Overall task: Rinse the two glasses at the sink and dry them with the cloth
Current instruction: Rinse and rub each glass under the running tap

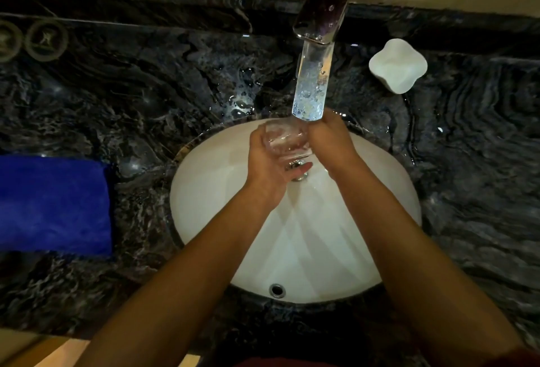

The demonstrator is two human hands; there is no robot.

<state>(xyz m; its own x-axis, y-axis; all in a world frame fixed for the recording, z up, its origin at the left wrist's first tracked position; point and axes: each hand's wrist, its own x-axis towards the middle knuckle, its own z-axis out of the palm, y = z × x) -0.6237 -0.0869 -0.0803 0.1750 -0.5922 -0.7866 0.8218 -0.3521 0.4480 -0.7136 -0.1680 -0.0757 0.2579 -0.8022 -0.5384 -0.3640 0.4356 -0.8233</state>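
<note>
A clear glass (pixel 285 140) is held over the white sink basin (pixel 210 191), just under the spout of the chrome tap (pixel 314 83). My left hand (pixel 267 162) wraps its left side and underside. My right hand (pixel 331 138) grips its right side. Whether water is running cannot be told. A folded blue cloth (pixel 55 206) lies on the dark marble counter at the left. Far left at the back, a round glass rim (pixel 46 40) stands on the counter, with part of another round rim (pixel 7 40) cut off by the frame edge.
A white lobed dish (pixel 397 65) sits on the counter (pixel 146 89) right of the tap. Water drops lie on the counter left of the tap. The drain (pixel 298 173) shows beneath my hands, and an overflow hole (pixel 277 290) sits at the basin's near wall.
</note>
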